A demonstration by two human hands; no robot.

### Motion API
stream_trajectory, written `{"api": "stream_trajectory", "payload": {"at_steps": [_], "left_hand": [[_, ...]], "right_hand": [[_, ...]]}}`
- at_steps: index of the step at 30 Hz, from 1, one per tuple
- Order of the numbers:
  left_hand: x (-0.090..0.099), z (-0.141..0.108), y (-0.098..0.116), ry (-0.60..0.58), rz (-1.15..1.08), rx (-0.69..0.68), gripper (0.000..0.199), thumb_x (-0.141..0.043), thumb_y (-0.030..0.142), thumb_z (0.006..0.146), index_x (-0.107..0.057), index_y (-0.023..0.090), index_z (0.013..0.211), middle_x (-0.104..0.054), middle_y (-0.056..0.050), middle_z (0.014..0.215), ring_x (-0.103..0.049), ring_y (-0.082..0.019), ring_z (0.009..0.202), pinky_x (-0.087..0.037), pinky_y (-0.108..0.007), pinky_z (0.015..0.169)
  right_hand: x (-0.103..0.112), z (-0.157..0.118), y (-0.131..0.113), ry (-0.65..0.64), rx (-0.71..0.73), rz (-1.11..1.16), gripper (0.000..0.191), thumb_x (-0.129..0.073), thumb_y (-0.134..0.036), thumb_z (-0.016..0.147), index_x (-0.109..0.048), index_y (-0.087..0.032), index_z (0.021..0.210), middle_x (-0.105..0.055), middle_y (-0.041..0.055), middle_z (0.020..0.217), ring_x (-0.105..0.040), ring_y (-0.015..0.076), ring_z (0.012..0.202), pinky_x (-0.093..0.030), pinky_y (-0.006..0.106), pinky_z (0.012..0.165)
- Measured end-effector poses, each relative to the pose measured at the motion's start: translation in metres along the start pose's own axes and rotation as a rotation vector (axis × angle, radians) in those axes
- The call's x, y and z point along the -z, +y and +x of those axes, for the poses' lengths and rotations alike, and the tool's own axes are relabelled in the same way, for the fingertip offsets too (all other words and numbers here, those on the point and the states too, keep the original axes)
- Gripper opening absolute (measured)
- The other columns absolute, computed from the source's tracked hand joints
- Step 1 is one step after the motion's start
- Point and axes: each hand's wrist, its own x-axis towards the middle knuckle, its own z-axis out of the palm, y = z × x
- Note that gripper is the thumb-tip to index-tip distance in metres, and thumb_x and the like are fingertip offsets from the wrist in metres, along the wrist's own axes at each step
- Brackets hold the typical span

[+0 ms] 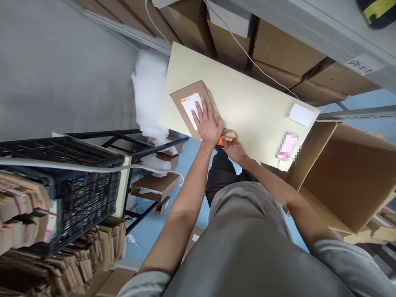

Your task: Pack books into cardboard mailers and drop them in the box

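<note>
A brown cardboard box (182, 94) lies on the left part of the cream table (247, 103), with a white label (189, 108) on its top. My left hand (208, 121) rests flat on the box, fingers spread, partly over the label. At the table's near edge, beside the box, my right hand (235, 149) is closed around an orange tape dispenser (221, 141). The tape roll (230, 133) shows above my fingers; the grip itself is mostly hidden by my hand.
A stack of white labels (300, 114) and a blurred pink item (287, 146) lie at the table's right end. An open carton (349, 177) stands right of it. Black crates (89, 189) are at left. A white cable (250, 60) crosses the table's far edge.
</note>
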Motion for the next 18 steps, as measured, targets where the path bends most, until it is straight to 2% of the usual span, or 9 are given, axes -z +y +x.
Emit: {"api": "stream_trajectory", "payload": {"at_steps": [3, 6, 8, 10, 12, 15, 18], "left_hand": [[0.003, 0.001, -0.003, -0.022, 0.008, -0.01, 0.085, -0.058, 0.042, 0.107, -0.031, 0.014, 0.183, -0.017, -0.009, 0.193, 0.002, -0.033, 0.181, 0.01, -0.059, 0.147], [0.002, 0.002, -0.004, -0.033, -0.008, -0.012, 0.086, -0.058, 0.042, 0.106, -0.031, 0.017, 0.183, -0.017, -0.007, 0.193, 0.003, -0.031, 0.182, 0.011, -0.057, 0.147], [0.001, 0.002, -0.003, -0.048, -0.015, -0.029, 0.085, -0.058, 0.042, 0.106, -0.031, 0.02, 0.183, -0.017, -0.005, 0.193, 0.003, -0.031, 0.182, 0.01, -0.057, 0.147], [0.0, 0.001, -0.001, -0.083, -0.011, -0.071, 0.085, -0.058, 0.042, 0.105, -0.032, 0.02, 0.183, -0.017, -0.005, 0.193, 0.002, -0.031, 0.182, 0.01, -0.057, 0.147], [0.002, 0.0, 0.0, -0.127, -0.007, -0.125, 0.085, -0.058, 0.041, 0.105, -0.033, 0.019, 0.183, -0.019, -0.006, 0.193, 0.001, -0.032, 0.182, 0.009, -0.058, 0.148], [0.009, -0.005, 0.001, -0.177, -0.018, -0.196, 0.082, -0.056, 0.039, 0.106, -0.034, 0.019, 0.182, -0.022, -0.007, 0.192, -0.001, -0.032, 0.182, 0.007, -0.059, 0.148], [0.019, -0.013, -0.001, -0.231, -0.04, -0.249, 0.079, -0.052, 0.038, 0.107, -0.036, 0.019, 0.181, -0.026, -0.008, 0.191, -0.004, -0.032, 0.182, 0.006, -0.059, 0.148]], "right_hand": [[-0.013, -0.034, 0.021, -0.02, 0.009, 0.008, 0.042, -0.039, -0.013, 0.114, -0.065, 0.0, 0.144, -0.083, 0.0246, 0.122, -0.077, 0.0321, 0.116, -0.051, 0.044, 0.115], [-0.015, -0.078, 0.067, -0.08, -0.073, -0.025, 0.042, -0.042, -0.008, 0.11, -0.065, 0.001, 0.145, -0.083, 0.0265, 0.123, -0.077, 0.0331, 0.116, -0.053, 0.043, 0.109], [-0.007, -0.093, 0.104, -0.1, -0.16, -0.064, 0.039, -0.043, -0.014, 0.112, -0.067, 0.001, 0.14, -0.083, 0.0277, 0.115, -0.077, 0.0364, 0.112, -0.054, 0.045, 0.102], [0.008, -0.086, 0.133, -0.033, -0.19, -0.115, 0.041, -0.041, -0.022, 0.115, -0.067, 0.002, 0.138, -0.082, 0.0311, 0.116, -0.076, 0.039, 0.111, -0.051, 0.049, 0.104], [0.023, -0.062, 0.146, 0.041, -0.178, -0.133, 0.044, -0.038, -0.022, 0.116, -0.063, 0.004, 0.141, -0.082, 0.0313, 0.115, -0.075, 0.0374, 0.106, -0.048, 0.049, 0.107], [0.038, -0.021, 0.138, 0.085, -0.101, -0.13, 0.048, -0.034, -0.02, 0.116, -0.057, 0.006, 0.149, -0.083, 0.0298, 0.118, -0.074, 0.0353, 0.104, -0.045, 0.048, 0.108], [0.04, -0.003, 0.119, 0.07, -0.017, -0.131, 0.051, -0.034, -0.023, 0.115, -0.057, 0.007, 0.149, -0.082, 0.0309, 0.121, -0.075, 0.0363, 0.105, -0.042, 0.049, 0.107]]}}
